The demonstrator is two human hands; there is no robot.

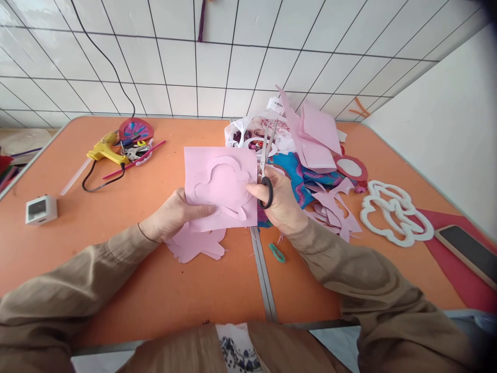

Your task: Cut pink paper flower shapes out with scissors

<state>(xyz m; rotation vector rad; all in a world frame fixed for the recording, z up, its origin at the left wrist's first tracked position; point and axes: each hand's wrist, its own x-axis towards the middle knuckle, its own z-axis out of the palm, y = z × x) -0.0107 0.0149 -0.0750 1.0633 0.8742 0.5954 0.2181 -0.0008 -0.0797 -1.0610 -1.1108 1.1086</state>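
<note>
My left hand (174,215) grips the lower left edge of a square pink craft sheet (198,160), its thumb lying across the front. On this sheet rests a pink cut-out (225,184) with a rounded, flower-like outline and a curled strip at its edge. A pair of scissors (264,166) with black handles points upward in my right hand (281,199), blades slightly apart. The right thumb also presses on the sheet's right side. Below the sheet, more pink cut pieces (198,246) lie on the orange table (155,290), partly covered by it.
Pink scraps (337,210), folded pink sheets (316,134) and a plastic bag (236,129) crowd the right side. Beyond them lie white cloud-shaped outlines (392,212) and a phone (471,254). A yellow glue gun (104,150) and small white box (41,210) sit left. A green clip (277,253) lies near the table seam.
</note>
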